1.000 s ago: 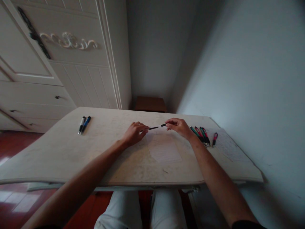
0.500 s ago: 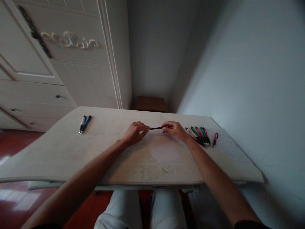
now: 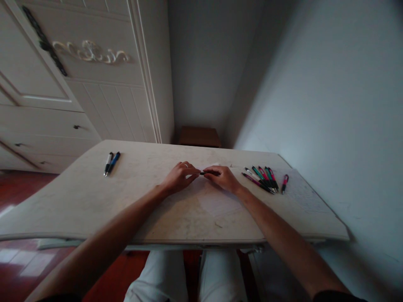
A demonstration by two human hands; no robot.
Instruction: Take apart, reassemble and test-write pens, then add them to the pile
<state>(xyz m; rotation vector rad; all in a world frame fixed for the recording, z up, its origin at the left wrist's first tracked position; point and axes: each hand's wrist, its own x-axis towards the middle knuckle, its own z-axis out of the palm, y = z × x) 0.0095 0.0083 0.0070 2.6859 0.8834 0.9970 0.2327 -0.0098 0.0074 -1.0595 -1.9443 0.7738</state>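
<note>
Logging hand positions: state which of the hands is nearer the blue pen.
Left. The left hand is right of the blue pen, apart from it; the right hand is farther right, beyond the left.

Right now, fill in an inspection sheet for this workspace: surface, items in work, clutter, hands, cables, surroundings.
Surface: pale table, stained in patches.
Items in work: small dark piece, mostly hidden by fingers; lined sheet below the hands.
Clutter: white-and-black pen and blue-and-black pen at left; cluster of pens at right, a lone pink-and-black pen beside it; written paper at far right.
Hands: left hand and right hand close together, both pinching the dark piece.
Cables: nothing seen.
Surroundings: white cabinet at left, low brown furniture beyond the table, bare wall at right.
</note>
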